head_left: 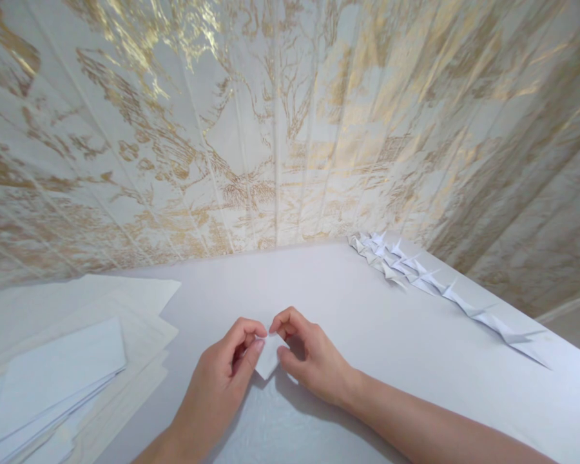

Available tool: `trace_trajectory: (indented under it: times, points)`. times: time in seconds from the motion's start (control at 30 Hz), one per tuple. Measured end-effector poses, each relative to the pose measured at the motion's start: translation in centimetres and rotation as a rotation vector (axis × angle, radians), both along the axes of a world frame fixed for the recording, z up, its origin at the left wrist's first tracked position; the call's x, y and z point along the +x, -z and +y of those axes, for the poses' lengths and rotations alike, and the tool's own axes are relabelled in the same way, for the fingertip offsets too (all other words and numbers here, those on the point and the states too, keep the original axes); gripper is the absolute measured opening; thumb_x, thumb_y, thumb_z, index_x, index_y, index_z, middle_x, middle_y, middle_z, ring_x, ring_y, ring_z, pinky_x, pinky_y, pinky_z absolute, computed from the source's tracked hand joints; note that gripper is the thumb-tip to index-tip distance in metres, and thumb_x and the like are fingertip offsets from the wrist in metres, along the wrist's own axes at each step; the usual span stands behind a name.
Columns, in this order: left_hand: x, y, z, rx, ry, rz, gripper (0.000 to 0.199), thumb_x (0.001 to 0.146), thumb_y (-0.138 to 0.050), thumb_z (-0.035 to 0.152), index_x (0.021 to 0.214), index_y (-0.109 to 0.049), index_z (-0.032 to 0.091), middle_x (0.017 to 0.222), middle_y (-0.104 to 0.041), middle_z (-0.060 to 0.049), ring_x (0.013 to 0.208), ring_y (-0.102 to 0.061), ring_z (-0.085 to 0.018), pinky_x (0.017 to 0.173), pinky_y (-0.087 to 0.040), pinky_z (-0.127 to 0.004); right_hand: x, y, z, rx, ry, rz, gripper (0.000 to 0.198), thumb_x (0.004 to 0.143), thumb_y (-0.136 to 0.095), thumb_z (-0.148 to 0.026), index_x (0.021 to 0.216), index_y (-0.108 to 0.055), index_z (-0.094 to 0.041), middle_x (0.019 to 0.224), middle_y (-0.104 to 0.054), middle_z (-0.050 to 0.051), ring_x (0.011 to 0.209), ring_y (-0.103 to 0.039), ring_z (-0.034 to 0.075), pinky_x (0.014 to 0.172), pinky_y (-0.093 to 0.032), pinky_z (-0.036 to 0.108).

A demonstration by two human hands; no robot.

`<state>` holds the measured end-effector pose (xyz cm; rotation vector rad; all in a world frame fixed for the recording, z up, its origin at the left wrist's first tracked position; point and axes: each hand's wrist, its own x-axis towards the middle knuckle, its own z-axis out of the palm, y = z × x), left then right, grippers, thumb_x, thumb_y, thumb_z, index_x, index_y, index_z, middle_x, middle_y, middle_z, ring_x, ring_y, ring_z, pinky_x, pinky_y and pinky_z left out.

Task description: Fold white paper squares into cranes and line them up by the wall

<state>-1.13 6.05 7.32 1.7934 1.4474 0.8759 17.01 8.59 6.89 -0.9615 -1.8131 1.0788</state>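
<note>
Thumb-and-finger pinch, both sides: left hand (227,370) at 9 o'clock, right hand (316,357) at 3, folded white paper (269,358) held between; near corner points to 6, long axis partly hidden. Fingers curled; forearms (415,410) enter from 8 and 4 o'clock.

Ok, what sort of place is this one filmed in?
Likely an indoor room, perhaps at home, used for paper craft: a white table against a gold-patterned backdrop, paper sheets at left and folded paper figures at right.
</note>
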Motion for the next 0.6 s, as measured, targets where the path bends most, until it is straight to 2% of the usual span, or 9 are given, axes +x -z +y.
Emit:
trace_trajectory:
  times: [0.13, 0.2, 0.33, 0.47, 0.6]
  points:
    - [0.1, -0.3, 0.4, -0.026, 0.019, 0.124, 0.022, 0.096, -0.038, 0.04, 0.093, -0.055, 0.026, 0.069, -0.052, 0.006, 0.062, -0.051, -0.015, 0.061, -0.038, -0.027, -0.1, 0.3, 0.2, 0.044, 0.034, -0.074, 0.039, 0.067, -0.045, 0.006, 0.093, -0.055, -0.02, 0.083, -0.056, -0.001, 0.078, -0.052, 0.015, 0.072, -0.04, 0.026]
    - [0.2, -0.3, 0.6, 0.011, 0.039, 0.205, 0.022, 0.096, -0.037, 0.034, 0.092, -0.057, 0.025, 0.074, -0.056, 0.004, 0.066, -0.054, -0.017, 0.065, -0.041, -0.03, -0.1, 0.3, 0.4, 0.061, 0.06, -0.136, 0.039, 0.067, -0.042, 0.008, 0.089, -0.057, -0.02, 0.082, -0.055, 0.0, 0.081, -0.052, 0.016, 0.073, -0.04, 0.027]
    - [0.3, 0.4, 0.7, 0.257, 0.111, 0.356, 0.016, 0.091, -0.042, 0.017, 0.089, -0.057, 0.022, 0.091, -0.059, -0.003, 0.089, -0.056, -0.023, 0.08, -0.044, -0.04, 0.0, 0.2, 0.5, 0.158, 0.044, -0.237, 0.041, 0.062, -0.04, 0.01, 0.083, -0.059, -0.019, 0.079, -0.055, 0.001, 0.084, -0.049, 0.019, 0.077, -0.039, 0.03]
    - [0.2, 1.2, 0.7, 0.442, 0.183, 0.375, 0.023, 0.088, -0.041, 0.004, 0.096, -0.054, 0.021, 0.119, -0.055, -0.008, 0.116, -0.048, -0.026, 0.098, -0.041, -0.046, -0.1, 0.2, 0.4, 0.243, 0.032, -0.237, 0.038, 0.061, -0.042, 0.01, 0.081, -0.058, -0.018, 0.085, -0.057, 0.002, 0.087, -0.048, 0.019, 0.081, -0.038, 0.032]
    - [-0.1, 1.3, 0.9, 0.393, 0.294, 0.341, 0.027, 0.092, -0.037, 0.003, 0.104, -0.052, 0.022, 0.115, -0.058, -0.006, 0.109, -0.052, -0.021, 0.095, -0.045, -0.039, -0.1, 0.2, 0.4, 0.241, 0.038, -0.253, 0.028, 0.066, -0.049, 0.007, 0.078, -0.056, -0.018, 0.084, -0.056, 0.002, 0.087, -0.048, 0.019, 0.082, -0.039, 0.033]
